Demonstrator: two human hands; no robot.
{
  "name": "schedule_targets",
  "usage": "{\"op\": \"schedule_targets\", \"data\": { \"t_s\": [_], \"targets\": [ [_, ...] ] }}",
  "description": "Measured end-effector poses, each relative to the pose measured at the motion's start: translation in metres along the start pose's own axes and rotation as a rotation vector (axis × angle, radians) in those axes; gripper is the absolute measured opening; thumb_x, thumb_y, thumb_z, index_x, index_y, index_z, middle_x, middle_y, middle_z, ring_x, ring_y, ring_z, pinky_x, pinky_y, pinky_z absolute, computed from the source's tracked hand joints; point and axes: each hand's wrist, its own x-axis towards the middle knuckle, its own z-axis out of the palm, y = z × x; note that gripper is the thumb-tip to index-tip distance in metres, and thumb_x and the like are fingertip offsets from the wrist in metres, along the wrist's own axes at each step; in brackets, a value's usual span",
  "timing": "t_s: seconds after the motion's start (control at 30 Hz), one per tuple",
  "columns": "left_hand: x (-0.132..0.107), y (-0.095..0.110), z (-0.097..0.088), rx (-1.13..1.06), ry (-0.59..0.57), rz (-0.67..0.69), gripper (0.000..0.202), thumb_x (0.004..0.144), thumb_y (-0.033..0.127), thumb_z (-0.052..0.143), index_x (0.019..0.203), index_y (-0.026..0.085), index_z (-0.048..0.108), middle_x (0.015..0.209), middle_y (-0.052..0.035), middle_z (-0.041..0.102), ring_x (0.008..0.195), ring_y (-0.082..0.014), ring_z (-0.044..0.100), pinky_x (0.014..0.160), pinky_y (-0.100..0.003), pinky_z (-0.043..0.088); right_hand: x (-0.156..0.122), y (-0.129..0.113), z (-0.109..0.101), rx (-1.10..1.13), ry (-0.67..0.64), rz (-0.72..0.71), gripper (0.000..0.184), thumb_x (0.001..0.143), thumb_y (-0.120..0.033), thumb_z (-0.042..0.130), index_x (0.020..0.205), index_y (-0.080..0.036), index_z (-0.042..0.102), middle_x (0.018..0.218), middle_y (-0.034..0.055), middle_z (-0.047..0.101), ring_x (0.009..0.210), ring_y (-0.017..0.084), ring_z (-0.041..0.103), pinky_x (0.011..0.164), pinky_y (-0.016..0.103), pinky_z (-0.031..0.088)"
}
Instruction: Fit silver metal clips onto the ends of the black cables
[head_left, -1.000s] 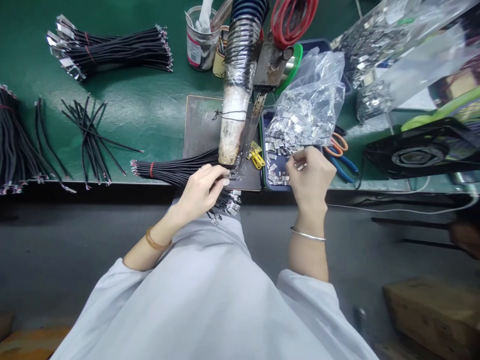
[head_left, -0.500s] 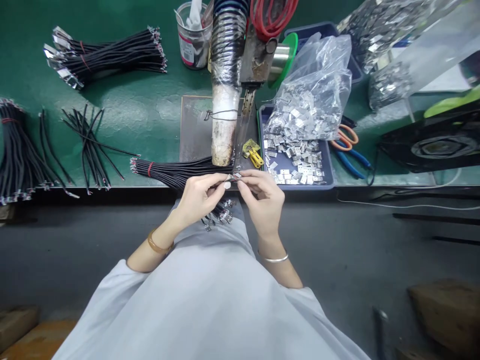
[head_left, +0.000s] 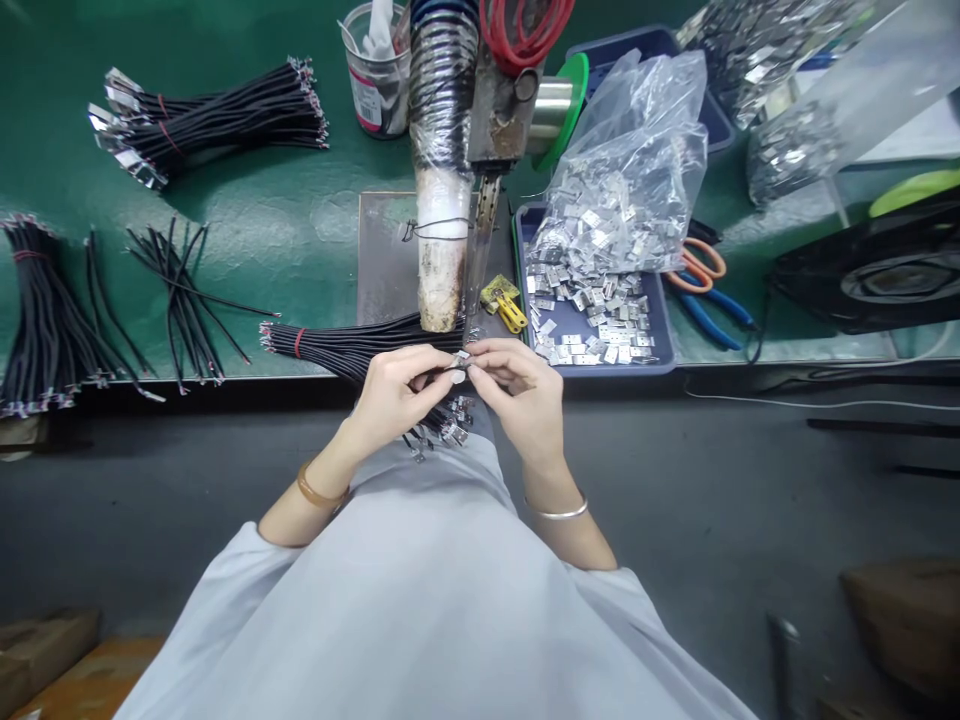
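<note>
My left hand [head_left: 397, 392] is closed around a bundle of black cables [head_left: 346, 340] that lies over the green table's front edge, pinching one cable end. My right hand [head_left: 519, 390] meets it fingertip to fingertip, pinching a small metal shell [head_left: 459, 361] at that cable end. More metal-tipped cable ends [head_left: 448, 430] hang below my left hand. Right of my hands, a blue tray [head_left: 661, 340] holds several loose metal shells [head_left: 592, 315].
A taped hose and a soldering fixture [head_left: 442, 180] stand just behind my hands on a dark plate. A plastic bag of shells [head_left: 630, 180], scissors [head_left: 701, 272] and yellow clips [head_left: 506, 305] lie to the right. More cable bundles [head_left: 210, 110] and loose cables [head_left: 176, 290] lie left.
My right hand left the blue tray with a shell and came left to meet my left hand at the cable end. The camera view shifted slightly.
</note>
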Motion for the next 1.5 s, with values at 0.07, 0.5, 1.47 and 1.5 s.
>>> {"op": "schedule_targets", "data": {
  "t_s": [0.07, 0.5, 1.47, 1.5],
  "targets": [
    [0.0, -0.001, 0.0, 0.018, -0.02, 0.017, 0.016, 0.096, 0.025, 0.066, 0.086, 0.016, 0.075, 0.072, -0.0022, 0.073, 0.055, -0.0091, 0.055, 0.056, -0.02, 0.046, -0.002, -0.004, -0.002, -0.107, 0.014, -0.066, 0.01, 0.088, -0.017, 0.068, 0.082, -0.023, 0.073, 0.099, 0.0036, 0.078, 0.091, 0.016, 0.075, 0.077, 0.028, 0.065],
    [0.008, 0.003, -0.008, -0.356, -0.096, -0.354, 0.02, 0.087, 0.03, 0.065, 0.077, 0.013, 0.07, 0.053, 0.0042, 0.051, 0.047, -0.0067, 0.04, 0.048, -0.021, 0.032, -0.011, 0.002, 0.015, -0.166, 0.315, -0.252, 0.011, 0.097, -0.02, 0.061, 0.094, -0.024, 0.071, 0.098, 0.0034, 0.078, 0.091, 0.018, 0.077, 0.075, 0.032, 0.065],
    [0.014, 0.015, 0.013, -0.4, 0.184, -0.488, 0.02, 0.078, 0.031, 0.069, 0.07, 0.014, 0.074, 0.055, 0.0031, 0.054, 0.05, -0.0065, 0.038, 0.048, -0.019, 0.035, 0.003, 0.01, 0.006, -0.479, 0.213, -0.647, 0.021, 0.09, -0.009, 0.066, 0.092, -0.028, 0.059, 0.096, 0.0025, 0.083, 0.083, 0.017, 0.08, 0.071, 0.028, 0.063],
    [0.014, 0.015, 0.013, -0.394, 0.188, -0.492, 0.02, 0.078, 0.031, 0.069, 0.07, 0.014, 0.074, 0.056, 0.0024, 0.056, 0.051, -0.0069, 0.04, 0.049, -0.019, 0.035, 0.003, 0.009, 0.006, -0.472, 0.208, -0.645, 0.021, 0.09, -0.009, 0.067, 0.093, -0.029, 0.06, 0.098, 0.0022, 0.083, 0.084, 0.017, 0.08, 0.072, 0.029, 0.064]
  ]
}}
